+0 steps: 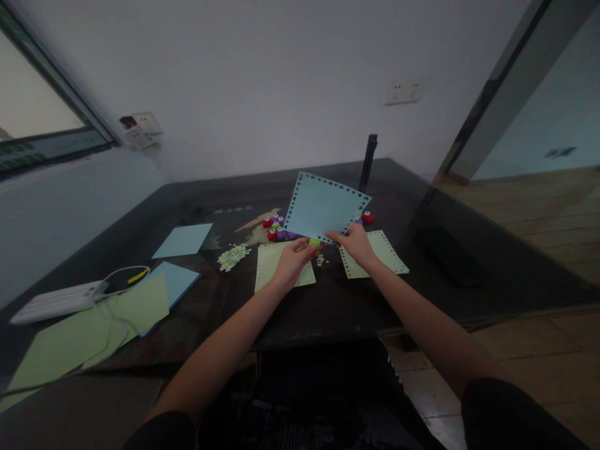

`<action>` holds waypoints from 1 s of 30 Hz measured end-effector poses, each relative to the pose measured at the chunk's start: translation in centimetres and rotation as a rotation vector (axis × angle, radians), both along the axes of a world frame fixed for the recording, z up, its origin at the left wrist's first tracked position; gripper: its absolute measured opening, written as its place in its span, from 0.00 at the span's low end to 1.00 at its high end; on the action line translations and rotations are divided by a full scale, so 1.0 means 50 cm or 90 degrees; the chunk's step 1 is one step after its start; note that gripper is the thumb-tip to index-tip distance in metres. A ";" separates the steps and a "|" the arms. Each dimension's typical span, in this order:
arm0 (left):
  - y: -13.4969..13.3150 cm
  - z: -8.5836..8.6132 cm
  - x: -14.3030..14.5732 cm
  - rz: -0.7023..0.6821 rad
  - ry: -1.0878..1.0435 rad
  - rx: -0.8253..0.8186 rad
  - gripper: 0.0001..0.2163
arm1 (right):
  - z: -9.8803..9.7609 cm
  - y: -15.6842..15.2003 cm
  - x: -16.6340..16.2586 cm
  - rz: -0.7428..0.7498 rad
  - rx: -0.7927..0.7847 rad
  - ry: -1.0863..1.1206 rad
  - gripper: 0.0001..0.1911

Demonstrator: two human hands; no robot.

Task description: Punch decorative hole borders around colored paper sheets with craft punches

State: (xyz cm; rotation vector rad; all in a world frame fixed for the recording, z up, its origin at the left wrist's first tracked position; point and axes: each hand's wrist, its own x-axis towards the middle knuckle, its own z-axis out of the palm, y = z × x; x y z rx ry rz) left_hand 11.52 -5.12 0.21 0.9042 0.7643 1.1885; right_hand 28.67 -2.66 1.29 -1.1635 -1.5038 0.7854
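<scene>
A light blue sheet of paper (325, 206) is held up over the table, with small shapes punched along its edges. My right hand (357, 244) pinches its lower right part. My left hand (295, 259) is closed round a small green paper punch (314, 243) at the sheet's lower edge. Below it, a pale green sheet (269, 262) with punched edges lies partly under my left hand. Another punched pale green sheet (380, 253) lies beneath my right hand. Several red, purple and green punches (276, 228) stand behind the sheets, some hidden by the blue paper.
A pile of paper cutouts (233, 256) lies left of the sheets. Further left are a blue sheet (182, 240), stacked green paper (70, 331) and a white power strip (60, 302) with a cable. A black upright object (369, 161) stands at the back; a dark flat object (447, 256) lies right.
</scene>
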 end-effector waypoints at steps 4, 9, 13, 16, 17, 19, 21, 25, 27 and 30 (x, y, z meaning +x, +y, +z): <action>0.000 0.001 -0.001 0.001 0.001 -0.007 0.13 | 0.007 -0.005 -0.002 -0.005 0.039 -0.003 0.12; -0.001 0.001 0.000 0.004 0.018 -0.004 0.11 | 0.012 -0.009 -0.001 -0.013 0.057 -0.027 0.10; 0.000 0.000 0.001 0.003 0.016 0.001 0.11 | 0.009 -0.006 0.001 -0.009 0.070 -0.034 0.09; 0.001 -0.002 0.000 0.001 0.019 0.007 0.12 | 0.005 -0.002 0.002 0.007 0.080 -0.034 0.10; 0.002 -0.002 0.000 0.002 0.019 0.009 0.12 | 0.004 -0.002 0.002 0.013 0.079 -0.035 0.10; 0.002 -0.004 0.000 0.001 0.018 0.015 0.11 | 0.003 -0.002 0.001 0.019 0.071 -0.039 0.11; 0.003 -0.005 -0.001 -0.003 0.019 0.022 0.11 | 0.003 -0.003 -0.001 0.013 0.055 -0.047 0.12; 0.003 -0.007 -0.001 0.003 0.005 0.017 0.11 | -0.001 -0.004 -0.003 0.020 0.001 -0.060 0.13; 0.003 -0.006 0.000 0.010 -0.010 0.010 0.11 | -0.003 -0.003 -0.003 0.029 -0.009 -0.057 0.13; 0.003 -0.006 0.000 0.012 -0.021 0.005 0.12 | -0.006 -0.001 -0.001 0.037 -0.007 -0.049 0.13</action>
